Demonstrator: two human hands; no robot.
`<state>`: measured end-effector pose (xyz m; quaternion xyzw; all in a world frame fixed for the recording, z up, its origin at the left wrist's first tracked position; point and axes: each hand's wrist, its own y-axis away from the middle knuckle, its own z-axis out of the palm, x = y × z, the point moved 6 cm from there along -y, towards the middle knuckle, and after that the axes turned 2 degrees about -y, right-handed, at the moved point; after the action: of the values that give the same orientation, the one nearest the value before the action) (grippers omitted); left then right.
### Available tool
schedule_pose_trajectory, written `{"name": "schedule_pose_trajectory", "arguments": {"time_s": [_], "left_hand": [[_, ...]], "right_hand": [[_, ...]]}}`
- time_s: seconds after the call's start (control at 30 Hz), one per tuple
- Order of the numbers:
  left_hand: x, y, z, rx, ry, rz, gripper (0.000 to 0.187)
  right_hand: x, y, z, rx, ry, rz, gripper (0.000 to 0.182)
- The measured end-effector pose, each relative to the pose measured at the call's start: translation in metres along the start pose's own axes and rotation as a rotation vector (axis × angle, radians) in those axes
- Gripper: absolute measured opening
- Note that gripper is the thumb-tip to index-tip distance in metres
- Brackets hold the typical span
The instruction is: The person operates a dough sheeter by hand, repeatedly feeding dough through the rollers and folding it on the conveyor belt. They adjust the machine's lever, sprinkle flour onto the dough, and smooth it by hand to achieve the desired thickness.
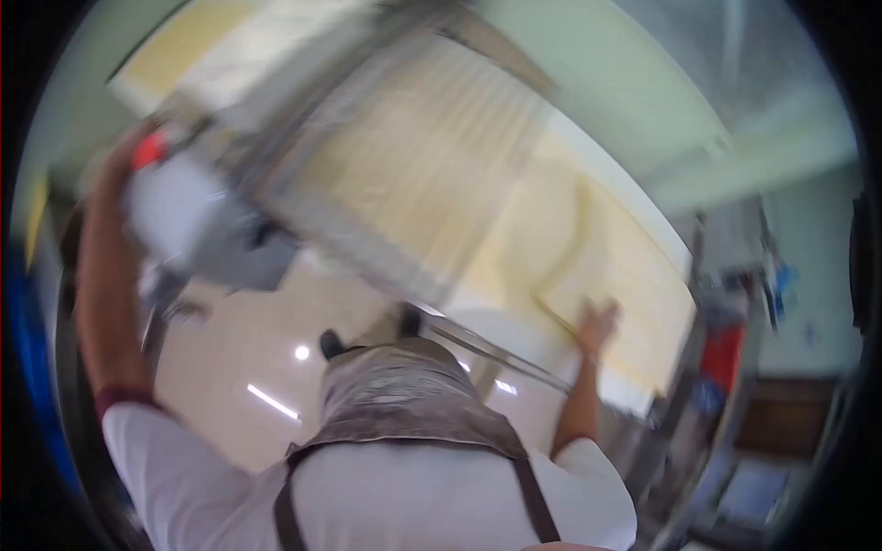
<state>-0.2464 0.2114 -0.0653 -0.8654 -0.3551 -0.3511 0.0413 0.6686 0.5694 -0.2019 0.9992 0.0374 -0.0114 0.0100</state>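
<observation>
My left hand (142, 142) is raised at the far left, at a red part (150, 150) on the grey machine housing; its fingers are smeared by motion. Over the pale yellow belt (643, 312) my right hand (597, 326) reaches out with its fingers apart, close above the surface. A thin, curved yellowish strip, looking like the edge of a dough sheet (581, 216), runs across the belt and ends near that hand. Left of it, a ribbed, see-through guard (413, 147) covers the middle of the belt.
Another stretch of belt (184, 41) lies past the machine's middle at upper left. Below are a shiny tiled floor (230, 367) and my dark shoes (409, 320). A red object (723, 356) and shelving (790, 413) stand at the right.
</observation>
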Motion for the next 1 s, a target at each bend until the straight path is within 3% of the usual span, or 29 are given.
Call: {"name": "schedule_pose_trajectory", "arguments": {"time_s": [0.03, 0.07, 0.1, 0.13, 0.17, 0.2, 0.23, 0.27, 0.33, 0.37, 0.43, 0.5, 0.63, 0.77, 0.83, 0.93, 1.0], "left_hand": [[0.019, 0.006, 0.005, 0.042, -0.078, 0.059, 0.042], [0.051, 0.034, 0.005, 0.177, -0.116, -0.05, 0.046], [0.079, 0.061, 0.005, 0.307, -0.139, -0.162, 0.051], [0.12, 0.106, -0.007, 0.469, -0.128, -0.139, 0.057], [0.1, 0.121, -0.011, 0.708, -0.008, -0.127, 0.061], [0.078, 0.152, 0.0, 0.961, 0.066, 0.032, 0.06], [0.029, 0.163, 0.021, 0.815, 0.272, 0.005, 0.077], [0.024, 0.202, 0.041, 0.52, 0.416, -0.048, 0.058], [-0.028, 0.236, 0.12, 0.204, 0.59, 0.061, 0.058], [-0.018, 0.26, 0.138, 0.006, 0.901, 0.074, 0.052], [-0.051, 0.263, 0.185, 0.152, 1.006, 0.008, 0.042], [-0.059, 0.263, 0.201, 0.347, 0.913, -0.083, 0.039], [-0.052, 0.265, 0.191, 0.556, 0.752, -0.079, 0.029], [-0.054, 0.26, 0.172, 0.573, 0.682, 0.111, 0.025], [-0.063, 0.253, 0.169, 0.523, 0.601, 0.176, 0.024], [-0.059, 0.255, 0.165, 0.616, 0.634, 0.218, 0.025], [-0.059, 0.256, 0.167, 0.572, 0.655, 0.19, 0.023]], "right_hand": [[0.025, -0.012, 0.022, 0.091, 0.221, -0.099, 0.038], [0.02, -0.018, 0.021, 0.098, 0.392, -0.105, 0.039], [0.029, -0.025, 0.032, 0.148, 0.394, -0.104, 0.044], [0.022, -0.033, 0.033, 0.21, 0.204, 0.104, 0.059], [0.011, -0.037, 0.033, 0.204, 0.168, 0.069, 0.075], [-0.01, -0.031, 0.032, 0.161, 0.181, 0.093, 0.078], [-0.026, -0.029, 0.029, 0.131, 0.209, 0.133, 0.08], [-0.046, -0.033, 0.028, 0.104, 0.182, 0.127, 0.082], [-0.067, -0.019, 0.034, 0.048, 0.121, 0.175, 0.085], [-0.082, -0.012, 0.03, 0.03, 0.113, 0.184, 0.085], [-0.118, -0.007, 0.023, -0.002, 0.097, 0.213, 0.083], [-0.14, -0.01, 0.031, 0.016, 0.088, 0.193, 0.083], [-0.181, -0.006, 0.028, 0.02, 0.083, 0.103, 0.079], [-0.235, 0.023, 0.009, -0.042, 0.203, -0.192, 0.068], [-0.236, 0.017, 0.016, 0.026, 0.092, -0.282, 0.066], [-0.244, 0.004, 0.035, 0.118, 0.089, -0.476, 0.059], [-0.246, 0.004, 0.038, 0.146, 0.047, -0.549, 0.056]]}}
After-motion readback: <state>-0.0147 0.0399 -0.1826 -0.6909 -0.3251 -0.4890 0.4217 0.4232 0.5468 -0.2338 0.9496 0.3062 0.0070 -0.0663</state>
